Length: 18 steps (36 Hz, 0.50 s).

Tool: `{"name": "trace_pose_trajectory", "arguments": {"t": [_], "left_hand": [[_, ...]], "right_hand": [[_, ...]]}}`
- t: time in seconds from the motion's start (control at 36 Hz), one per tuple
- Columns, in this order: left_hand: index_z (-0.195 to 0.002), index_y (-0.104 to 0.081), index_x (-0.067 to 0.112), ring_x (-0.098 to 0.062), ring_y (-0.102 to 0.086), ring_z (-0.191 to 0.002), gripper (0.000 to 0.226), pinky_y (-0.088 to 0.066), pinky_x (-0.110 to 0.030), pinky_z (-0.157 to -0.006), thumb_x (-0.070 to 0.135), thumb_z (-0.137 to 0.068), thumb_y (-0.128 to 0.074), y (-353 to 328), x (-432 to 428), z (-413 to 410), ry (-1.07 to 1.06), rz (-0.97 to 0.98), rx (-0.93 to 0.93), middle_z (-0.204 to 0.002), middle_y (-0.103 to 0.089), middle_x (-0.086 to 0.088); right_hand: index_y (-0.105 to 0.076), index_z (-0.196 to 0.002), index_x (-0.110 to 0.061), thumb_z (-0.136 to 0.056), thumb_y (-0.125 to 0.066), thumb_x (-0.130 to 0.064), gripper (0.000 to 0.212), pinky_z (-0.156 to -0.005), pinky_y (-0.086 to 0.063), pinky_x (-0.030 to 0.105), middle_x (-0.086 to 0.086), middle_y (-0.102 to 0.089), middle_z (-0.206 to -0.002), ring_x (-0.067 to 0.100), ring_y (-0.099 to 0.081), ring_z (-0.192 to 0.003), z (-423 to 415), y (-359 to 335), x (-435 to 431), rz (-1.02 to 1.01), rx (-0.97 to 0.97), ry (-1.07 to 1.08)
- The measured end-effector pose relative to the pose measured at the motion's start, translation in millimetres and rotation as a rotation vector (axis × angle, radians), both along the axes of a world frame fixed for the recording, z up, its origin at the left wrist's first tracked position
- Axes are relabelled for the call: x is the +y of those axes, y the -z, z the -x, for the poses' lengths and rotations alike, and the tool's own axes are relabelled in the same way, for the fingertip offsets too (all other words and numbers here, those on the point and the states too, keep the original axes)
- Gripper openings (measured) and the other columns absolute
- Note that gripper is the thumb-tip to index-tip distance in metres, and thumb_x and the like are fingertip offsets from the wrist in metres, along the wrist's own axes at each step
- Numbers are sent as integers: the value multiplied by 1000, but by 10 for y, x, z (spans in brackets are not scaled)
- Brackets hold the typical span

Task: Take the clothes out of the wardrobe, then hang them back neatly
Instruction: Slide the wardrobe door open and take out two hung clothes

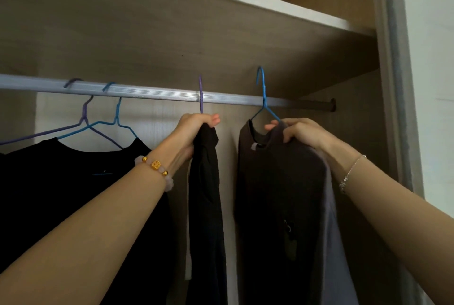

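The left grip [196,130] hides the purple hanger [200,83] it holds below the hook, the right grip [301,132] and grey top [282,182] cover one arm of the end blue hanger [264,93], and the black shirts [73,194] and rail [147,92] run off the left edge.

No text could be read; the pale neck tag [255,146] in the grey sweater [282,182] was too small.

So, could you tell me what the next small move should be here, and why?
Probably lower the right hand a little, so the blue hanger settles on the rail: its hook rides well above the rail while the hand grips the grey garment at the shoulder. It could equally be meant to come off.
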State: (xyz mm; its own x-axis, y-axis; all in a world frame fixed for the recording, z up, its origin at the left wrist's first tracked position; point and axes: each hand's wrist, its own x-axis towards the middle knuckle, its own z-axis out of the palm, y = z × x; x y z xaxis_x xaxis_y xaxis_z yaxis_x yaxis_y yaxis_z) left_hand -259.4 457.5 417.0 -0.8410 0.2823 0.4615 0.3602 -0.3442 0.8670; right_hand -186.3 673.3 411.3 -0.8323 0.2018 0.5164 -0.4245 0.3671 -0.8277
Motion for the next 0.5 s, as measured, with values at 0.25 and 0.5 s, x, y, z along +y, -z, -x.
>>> {"name": "trace_pose_trajectory", "arguments": {"t": [0.25, 0.5], "left_hand": [[-116, -57, -2, -5, -62, -86, 38, -48, -18, -87, -7, -83, -39, -165, -211, -23, 32, 36, 41, -105, -65, -1], [-114, -58, -1, -3, -65, -87, 40, -50, -13, -71, -9, -82, -36, 172, -322, -183, 46, 120, 85, -110, -64, -5]], "right_hand": [[-56, -121, 7, -74, -31, 23, 56, -69, -47, 6, 8, -54, -131, 10, -52, -109, -280, 227, -1, -3, -47, -81], [-52, -125, 10, -75, -28, 24, 58, -55, -49, 5, 7, -56, -126, 0, -57, -89, -549, 595, -74, 19, -137, -149]]}}
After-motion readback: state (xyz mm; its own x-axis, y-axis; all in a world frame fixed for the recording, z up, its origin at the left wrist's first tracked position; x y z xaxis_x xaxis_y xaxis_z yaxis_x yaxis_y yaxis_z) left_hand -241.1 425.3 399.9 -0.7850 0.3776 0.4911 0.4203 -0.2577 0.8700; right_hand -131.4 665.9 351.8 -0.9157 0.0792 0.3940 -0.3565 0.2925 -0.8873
